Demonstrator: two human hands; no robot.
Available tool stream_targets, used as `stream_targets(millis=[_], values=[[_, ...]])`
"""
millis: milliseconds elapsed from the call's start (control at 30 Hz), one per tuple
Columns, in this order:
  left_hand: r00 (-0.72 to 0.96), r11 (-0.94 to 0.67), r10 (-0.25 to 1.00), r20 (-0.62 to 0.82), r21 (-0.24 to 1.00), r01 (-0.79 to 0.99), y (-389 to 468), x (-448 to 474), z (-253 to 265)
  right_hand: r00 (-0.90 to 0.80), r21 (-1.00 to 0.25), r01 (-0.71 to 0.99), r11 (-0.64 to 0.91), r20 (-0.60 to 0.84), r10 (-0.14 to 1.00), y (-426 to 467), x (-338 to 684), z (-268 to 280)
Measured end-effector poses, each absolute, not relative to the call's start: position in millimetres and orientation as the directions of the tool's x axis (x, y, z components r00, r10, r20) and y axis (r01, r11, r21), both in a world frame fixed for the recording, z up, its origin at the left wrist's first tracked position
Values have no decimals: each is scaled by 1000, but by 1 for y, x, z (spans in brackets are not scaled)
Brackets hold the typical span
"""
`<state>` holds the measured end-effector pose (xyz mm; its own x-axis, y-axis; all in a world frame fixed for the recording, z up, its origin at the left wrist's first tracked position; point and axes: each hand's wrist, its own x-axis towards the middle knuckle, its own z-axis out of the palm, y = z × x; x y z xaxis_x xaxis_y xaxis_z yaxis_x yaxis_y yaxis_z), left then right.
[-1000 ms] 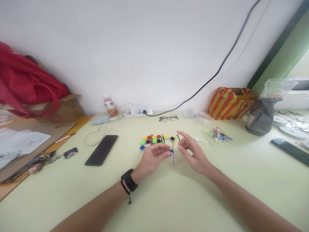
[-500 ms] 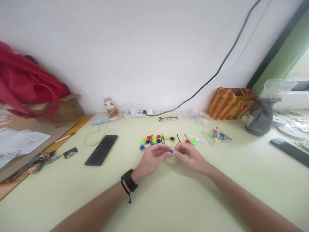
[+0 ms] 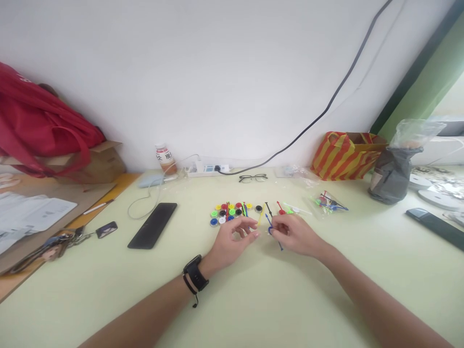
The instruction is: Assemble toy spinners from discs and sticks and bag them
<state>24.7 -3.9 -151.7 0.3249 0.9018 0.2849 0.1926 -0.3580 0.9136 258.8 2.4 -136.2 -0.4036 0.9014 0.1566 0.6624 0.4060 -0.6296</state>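
Note:
Between the thumb and fingers of my right hand (image 3: 295, 235) is a blue arrow-shaped spinner pointer (image 3: 270, 231), slanting with both ends showing. My left hand (image 3: 234, 239) is just left of it, thumb and fingers apart with nothing between them. Beyond the fingertips lie a yellow arrow pointer (image 3: 261, 212), a black arrow pointer (image 3: 268, 208) and a red arrow pointer on a red disc (image 3: 282, 211). Several round coloured discs, one of them blue (image 3: 214, 222), sit in rows past my left hand, which hides some of them. A black disc (image 3: 258, 208) stands by the yellow pointer.
A black phone (image 3: 152, 225) lies to the left. Glasses (image 3: 253, 178) and a power strip (image 3: 208, 170) are at the back. A clear bag of coloured parts (image 3: 328, 203) lies right, before a striped bag (image 3: 348, 157) and a grey bag (image 3: 393, 176).
My hands have parted: the right moved slightly right with the blue pointer, which now shows much more. The left hand's fingers have come apart, with nothing in them.

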Motion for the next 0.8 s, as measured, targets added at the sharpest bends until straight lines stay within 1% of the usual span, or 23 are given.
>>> stream_targets(millis=[67, 133, 200, 300, 367, 467, 533, 600, 667, 800], values=[[307, -384, 902, 304, 889, 248, -4, 25, -153, -329, -428, 831, 355, 137, 934, 7, 268, -138], [304, -403, 899, 316, 869, 288, -3, 25, -155, -240, -280, 923, 265, 120, 963, 12, 275, -142], [308, -435, 889, 339, 835, 336, -3, 24, -157, -149, -208, 962, 177, 142, 979, 17, 280, -146], [337, -520, 850, 404, 744, 420, -4, 23, -159, -76, -168, 979, 119, 241, 968, 23, 285, -152], [392, -587, 807, 441, 665, 461, -5, 22, -158, -113, -167, 971, 172, 315, 942, 25, 285, -155], [485, -652, 756, 440, 578, 491, -9, 21, -157, -302, -164, 906, 391, 398, 866, 22, 278, -158], [507, -664, 744, 434, 557, 498, -10, 20, -156, -442, -150, 831, 536, 410, 798, 17, 270, -158], [495, -662, 748, 442, 556, 503, -10, 20, -156, -539, -141, 768, 625, 386, 749, 11, 261, -159], [474, -652, 758, 449, 563, 509, -9, 21, -156, -584, -139, 739, 659, 356, 730, 7, 255, -159], [463, -649, 760, 456, 546, 530, -8, 20, -156, -598, -150, 734, 663, 321, 735, 5, 250, -160]])
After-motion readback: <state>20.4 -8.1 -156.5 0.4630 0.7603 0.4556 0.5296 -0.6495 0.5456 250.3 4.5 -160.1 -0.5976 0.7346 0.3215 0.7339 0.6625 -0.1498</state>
